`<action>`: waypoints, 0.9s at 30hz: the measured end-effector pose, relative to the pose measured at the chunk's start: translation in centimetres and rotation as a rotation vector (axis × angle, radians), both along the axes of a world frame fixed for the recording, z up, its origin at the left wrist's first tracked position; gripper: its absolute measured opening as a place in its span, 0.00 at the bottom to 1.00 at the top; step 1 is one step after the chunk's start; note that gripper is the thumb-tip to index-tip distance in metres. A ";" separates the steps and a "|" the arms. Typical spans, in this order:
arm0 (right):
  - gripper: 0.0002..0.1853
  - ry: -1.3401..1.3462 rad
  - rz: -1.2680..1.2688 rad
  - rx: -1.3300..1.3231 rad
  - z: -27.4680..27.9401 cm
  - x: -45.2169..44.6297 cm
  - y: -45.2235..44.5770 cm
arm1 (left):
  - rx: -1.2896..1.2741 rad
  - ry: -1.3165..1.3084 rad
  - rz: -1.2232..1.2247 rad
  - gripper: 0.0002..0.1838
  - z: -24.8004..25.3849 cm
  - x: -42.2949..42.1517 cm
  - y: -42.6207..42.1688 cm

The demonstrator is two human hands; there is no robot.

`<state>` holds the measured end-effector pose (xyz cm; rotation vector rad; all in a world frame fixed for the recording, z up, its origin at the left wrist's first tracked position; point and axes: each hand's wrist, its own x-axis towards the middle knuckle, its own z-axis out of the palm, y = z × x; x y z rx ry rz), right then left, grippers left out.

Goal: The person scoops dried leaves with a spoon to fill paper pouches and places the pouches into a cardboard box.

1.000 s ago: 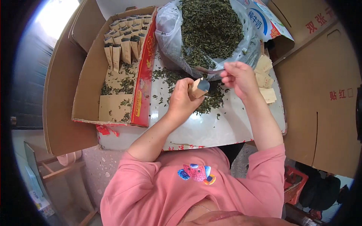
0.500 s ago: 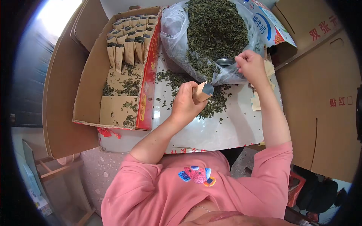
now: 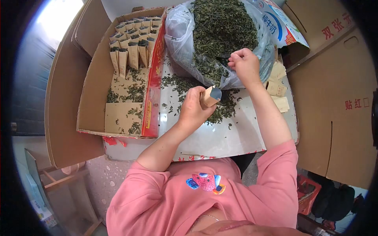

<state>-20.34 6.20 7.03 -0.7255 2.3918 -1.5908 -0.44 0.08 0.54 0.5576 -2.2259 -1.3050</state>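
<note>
My left hand [image 3: 194, 105] is wrapped round a small brown paper pouch [image 3: 207, 97], its mouth open and its silvery lining showing. Just above it stands a clear plastic bag [image 3: 179, 33] full of dried green leaves [image 3: 222, 27] that look like tea. Over the bag's right side, my right hand [image 3: 245, 65] pinches the handle of a metal spoon [image 3: 223, 56]. Most of the spoon's bowl is hidden among the leaves. Loose leaves [image 3: 224, 111] are scattered on the table below the bag, close to the pouch.
At left, a cardboard box [image 3: 154, 84] holds rows of filled upright pouches [image 3: 134, 53] and spilled leaves. Flat paper pouches [image 3: 277, 89] lie on the white table [image 3: 244, 131] near my right forearm. A milk carton box [image 3: 281, 25] and large cardboard sheets [image 3: 336, 118] border the right.
My right hand has moved left and slightly up, taking the spoon deeper into the leaves. The flat pouches at right are now more exposed. My left hand holds the pouch almost still.
</note>
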 end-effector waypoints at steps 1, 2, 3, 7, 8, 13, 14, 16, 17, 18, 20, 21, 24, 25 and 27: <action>0.05 -0.049 -0.001 -0.035 -0.1 -0.1 0.0 | 0.001 0.000 0.000 0.29 0.0 0.0 0.0; 0.05 -0.048 -0.002 -0.035 -0.3 -0.3 -0.1 | 0.000 -0.001 -0.001 0.30 -0.1 0.0 0.1; 0.05 -0.047 0.013 -0.018 -0.4 -0.4 -0.1 | -0.002 -0.002 -0.001 0.30 -0.1 0.0 0.1; 0.04 -0.100 0.019 -0.058 -0.1 -0.4 0.1 | -0.009 0.000 0.005 0.30 -0.2 0.1 -0.1; 0.04 -0.101 0.019 -0.057 0.1 -0.1 0.3 | 0.015 -0.009 0.012 0.30 -0.4 0.0 -0.2; 0.03 -0.190 0.050 -0.129 0.8 0.9 1.8 | -0.002 -0.030 0.022 0.31 -0.3 0.1 -0.5; 0.03 -0.190 0.050 -0.128 0.9 1.1 2.1 | 0.013 -0.036 0.027 0.32 -0.3 0.1 -0.5; 0.03 -0.195 0.064 -0.154 1.0 1.6 2.9 | 0.030 -0.044 0.032 0.32 -0.2 0.1 -0.5; 0.03 -0.199 0.064 -0.152 1.1 1.8 3.4 | -0.007 -0.036 0.040 0.32 -0.2 0.1 -0.6; 0.03 -0.216 0.076 -0.173 1.2 2.1 3.8 | -0.045 -0.027 0.049 0.32 -0.2 0.1 -0.6; 0.03 -0.237 0.089 -0.193 1.2 2.5 4.8 | 0.002 -0.022 0.053 0.32 -0.5 0.0 -0.7; 0.03 -0.234 0.115 -0.205 1.1 2.8 5.4 | 0.046 -0.014 0.056 0.33 -0.6 0.0 -0.8; 0.03 -0.258 0.161 -0.214 1.5 3.9 7.0 | 0.040 -0.002 0.065 0.32 -0.4 0.0 -0.9; 0.03 -0.277 0.182 -0.213 1.8 4.3 7.5 | 0.040 -0.003 0.066 0.32 -0.3 0.0 -0.9; 0.02 -0.285 0.214 -0.212 2.0 4.6 8.4 | 0.055 -0.022 0.068 0.32 -0.3 0.0 -1.0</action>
